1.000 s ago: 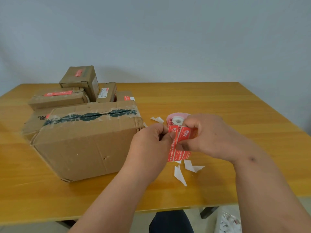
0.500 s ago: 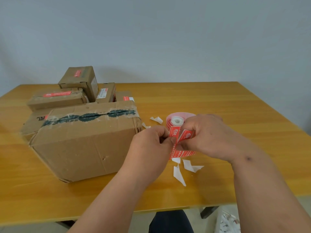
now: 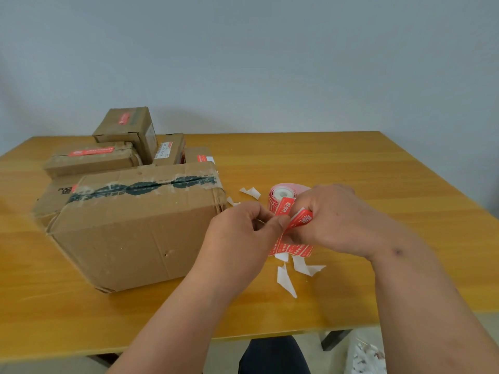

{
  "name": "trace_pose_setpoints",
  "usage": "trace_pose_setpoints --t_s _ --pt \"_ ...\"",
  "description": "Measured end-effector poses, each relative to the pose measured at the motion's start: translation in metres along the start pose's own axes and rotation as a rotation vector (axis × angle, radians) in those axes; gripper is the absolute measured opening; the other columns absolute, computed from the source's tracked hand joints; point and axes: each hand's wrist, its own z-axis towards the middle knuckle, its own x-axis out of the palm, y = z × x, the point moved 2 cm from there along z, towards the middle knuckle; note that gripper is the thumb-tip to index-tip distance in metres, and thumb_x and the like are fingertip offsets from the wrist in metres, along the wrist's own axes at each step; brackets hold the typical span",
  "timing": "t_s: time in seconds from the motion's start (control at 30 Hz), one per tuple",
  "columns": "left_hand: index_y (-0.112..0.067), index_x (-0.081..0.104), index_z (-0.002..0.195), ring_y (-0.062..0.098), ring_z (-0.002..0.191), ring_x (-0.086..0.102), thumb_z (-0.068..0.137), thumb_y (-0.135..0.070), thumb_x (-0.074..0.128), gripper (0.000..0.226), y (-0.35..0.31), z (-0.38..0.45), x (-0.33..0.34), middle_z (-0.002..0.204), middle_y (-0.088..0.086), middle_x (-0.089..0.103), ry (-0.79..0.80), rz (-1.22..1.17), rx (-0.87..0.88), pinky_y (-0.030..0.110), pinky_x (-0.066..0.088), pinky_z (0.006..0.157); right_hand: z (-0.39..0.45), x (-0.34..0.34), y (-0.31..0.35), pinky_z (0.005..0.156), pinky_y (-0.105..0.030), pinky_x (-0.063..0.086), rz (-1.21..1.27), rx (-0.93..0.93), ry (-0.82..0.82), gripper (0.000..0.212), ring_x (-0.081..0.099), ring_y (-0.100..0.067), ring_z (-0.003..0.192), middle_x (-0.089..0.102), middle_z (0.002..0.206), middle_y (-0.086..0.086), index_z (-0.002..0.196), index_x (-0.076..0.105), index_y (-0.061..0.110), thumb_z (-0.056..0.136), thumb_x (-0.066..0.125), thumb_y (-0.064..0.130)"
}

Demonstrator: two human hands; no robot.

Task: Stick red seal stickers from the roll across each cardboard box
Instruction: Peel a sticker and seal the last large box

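Two hands are pinched on a strip of red seal stickers (image 3: 293,248): left hand (image 3: 247,230), right hand (image 3: 332,217). The large taped brown cardboard box (image 3: 135,225) lies on the counter (image 3: 351,168) just left of them, nearer the left hand, its seam running left to right.

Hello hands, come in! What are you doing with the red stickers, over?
Left hand and right hand both pinching red sticker strip, peeling. Big box unsealed. Paper scraps on table, nothing blocking.

Both hands — left hand (image 3: 247,228), right hand (image 3: 333,215) — pinch the sticker strip (image 3: 293,248) (beside a large box (image 3: 129,228)).
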Motion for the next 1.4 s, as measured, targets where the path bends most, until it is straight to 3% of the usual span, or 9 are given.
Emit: trace_pose_setpoints --t_s 0.07,0.17,0.47,0.6,0.8,1.07,1.17,1.3,1.4 --pt "-0.025 0.063 0.069 0.005 0.043 0.045 0.090 -0.036 0.064 0.024 0.0004 -0.0005 -0.0009 0.046 -0.012 0.052 0.024 -0.001 -0.006 0.025 0.047 0.049 -0.0010 -0.0003 0.0001 0.088 -0.032 0.031 0.012 -0.002 -0.001 0.026 0.058 -0.003 0.068 0.069 0.065 0.001 0.061 0.067 0.021 0.075 0.070 0.042" --pt "-0.025 0.061 0.065 0.006 0.042 0.044 0.091 -0.030 0.063 0.027 0.0008 0.0000 -0.0018 0.044 -0.011 0.052 0.013 0.007 -0.011 0.024 0.045 0.047 -0.0011 0.0007 -0.0001 0.102 -0.034 0.023 -0.032 -0.010 -0.026 0.022 0.060 -0.005 0.082 0.071 0.071 0.001 0.073 0.072 0.022 0.077 0.067 0.043" --pt "-0.022 0.057 0.070 0.013 0.050 0.049 0.093 -0.028 0.061 0.024 -0.0008 0.0018 -0.0015 0.053 -0.006 0.053 -0.054 0.011 -0.022 0.042 0.052 0.055 0.0017 0.0003 -0.0004 0.105 -0.036 0.020 -0.122 -0.023 -0.084 0.024 0.053 -0.002 0.081 0.069 0.073 0.001 0.074 0.071 0.020 0.077 0.067 0.043" --pt "-0.023 0.057 0.068 0.011 0.047 0.049 0.093 -0.029 0.060 0.026 -0.0022 0.0025 -0.0016 0.050 -0.008 0.052 -0.075 0.027 0.003 0.040 0.052 0.053 0.0013 0.0006 0.0025 0.103 -0.034 0.020 -0.101 -0.005 -0.051 0.028 0.053 0.001 0.083 0.070 0.075 0.006 0.076 0.073 0.028 0.072 0.069 0.055" --pt "-0.021 0.059 0.072 0.011 0.047 0.049 0.094 -0.029 0.060 0.023 -0.0002 0.0029 -0.0016 0.052 -0.006 0.054 -0.089 0.018 0.014 0.039 0.051 0.053 0.0014 -0.0005 -0.0001 0.105 -0.035 0.021 -0.107 -0.012 -0.079 0.018 0.053 -0.001 0.080 0.069 0.073 0.004 0.075 0.074 0.024 0.078 0.070 0.042" --pt "-0.025 0.054 0.070 0.006 0.046 0.049 0.095 -0.031 0.058 0.026 0.0020 0.0025 -0.0027 0.052 -0.008 0.054 -0.142 0.017 0.004 0.024 0.047 0.048 -0.0025 -0.0034 -0.0006 0.109 -0.038 0.022 -0.048 -0.031 -0.083 0.011 0.051 0.004 0.081 0.069 0.074 0.013 0.078 0.076 0.036 0.076 0.071 0.046" --pt "-0.023 0.056 0.074 0.010 0.049 0.050 0.095 -0.031 0.057 0.023 0.0017 0.0025 -0.0031 0.056 -0.004 0.056 -0.156 0.013 0.010 0.030 0.048 0.049 -0.0038 -0.0045 -0.0018 0.107 -0.040 0.028 0.026 -0.032 -0.082 0.005 0.051 0.002 0.087 0.069 0.075 0.016 0.075 0.076 0.037 0.074 0.074 0.041" --pt "-0.020 0.057 0.076 0.013 0.052 0.051 0.096 -0.030 0.057 0.022 0.0017 0.0016 -0.0033 0.058 -0.002 0.057 -0.179 -0.001 0.012 0.032 0.047 0.048 -0.0049 -0.0057 -0.0043 0.091 -0.033 0.033 0.110 -0.011 -0.043 0.007 0.052 0.000 0.081 0.064 0.065 0.020 0.063 0.073 0.039 0.069 0.077 0.038" --pt "-0.021 0.058 0.076 0.014 0.052 0.051 0.096 -0.028 0.056 0.022 0.0012 -0.0001 -0.0038 0.059 0.002 0.060 -0.206 -0.033 0.018 0.033 0.047 0.048 -0.0058 -0.0068 -0.0070 0.098 -0.040 0.037 0.123 0.039 -0.033 0.006 0.052 -0.011 0.099 0.063 0.071 0.021 0.065 0.073 0.042 0.067 0.078 0.041"
